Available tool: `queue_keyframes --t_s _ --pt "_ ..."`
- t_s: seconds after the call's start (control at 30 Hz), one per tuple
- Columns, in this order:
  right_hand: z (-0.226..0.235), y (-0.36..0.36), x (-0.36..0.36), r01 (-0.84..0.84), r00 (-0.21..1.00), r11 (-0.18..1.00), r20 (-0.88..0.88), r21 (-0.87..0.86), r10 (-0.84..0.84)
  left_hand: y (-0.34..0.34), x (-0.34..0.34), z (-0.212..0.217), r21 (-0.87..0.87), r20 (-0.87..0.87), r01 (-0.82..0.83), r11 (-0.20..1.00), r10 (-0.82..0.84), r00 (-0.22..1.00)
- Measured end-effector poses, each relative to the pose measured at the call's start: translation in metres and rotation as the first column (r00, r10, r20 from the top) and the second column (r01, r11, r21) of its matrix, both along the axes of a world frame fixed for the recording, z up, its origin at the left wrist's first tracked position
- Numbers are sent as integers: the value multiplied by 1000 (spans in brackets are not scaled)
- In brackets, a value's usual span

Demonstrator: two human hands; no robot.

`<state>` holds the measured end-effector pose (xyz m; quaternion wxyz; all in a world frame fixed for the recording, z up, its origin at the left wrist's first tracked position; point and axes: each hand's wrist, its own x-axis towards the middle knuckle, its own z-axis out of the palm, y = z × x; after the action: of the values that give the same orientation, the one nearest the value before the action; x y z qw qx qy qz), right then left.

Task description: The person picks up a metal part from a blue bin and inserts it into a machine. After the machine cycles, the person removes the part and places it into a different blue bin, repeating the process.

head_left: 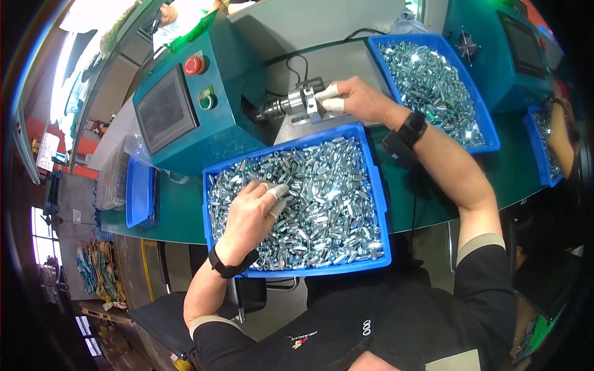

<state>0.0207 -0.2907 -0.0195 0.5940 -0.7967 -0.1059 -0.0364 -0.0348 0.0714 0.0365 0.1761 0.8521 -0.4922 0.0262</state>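
Note:
My left hand (255,211), with white finger cots, rests palm down in the near blue bin (378,204), its fingers in the heap of small shiny metal parts (322,198). Whether it has a part pinched I cannot tell. My right hand (356,99), also with white finger cots, reaches forward. Its fingertips press on the metal chuck (300,104) that sticks out of the teal machine (185,105). Both wrists carry black bands.
A second blue bin (433,80) full of the same metal parts stands at the right. The machine has a dark screen (166,114), a red button (193,64) and a green one. Another teal machine (507,49) and a co-worker's arm (560,136) are at the far right. A chair (161,315) stands below.

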Motion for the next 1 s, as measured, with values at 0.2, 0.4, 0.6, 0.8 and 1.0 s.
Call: queue_keyframes --t_s 0.2,0.4,0.6,0.8,1.0 --pt "3 -1 0 14 1000 999 -26 -29 -15 -9 -1 -5 26 13 49 998 -50 999" --pt "2 4 1 68 997 998 -27 18 -67 -22 1 -26 79 10 140 987 -141 990" --pt "1 -14 1 397 914 915 -122 74 -386 -25 -1 -21 48 70 156 987 -159 985" --pt "35 25 -2 519 855 702 293 -487 -428 -24 -6 -5 7 83 91 996 -91 992" --pt "55 31 2 563 826 554 437 -613 -356 -45 -3 2 -113 35 80 990 -77 996"
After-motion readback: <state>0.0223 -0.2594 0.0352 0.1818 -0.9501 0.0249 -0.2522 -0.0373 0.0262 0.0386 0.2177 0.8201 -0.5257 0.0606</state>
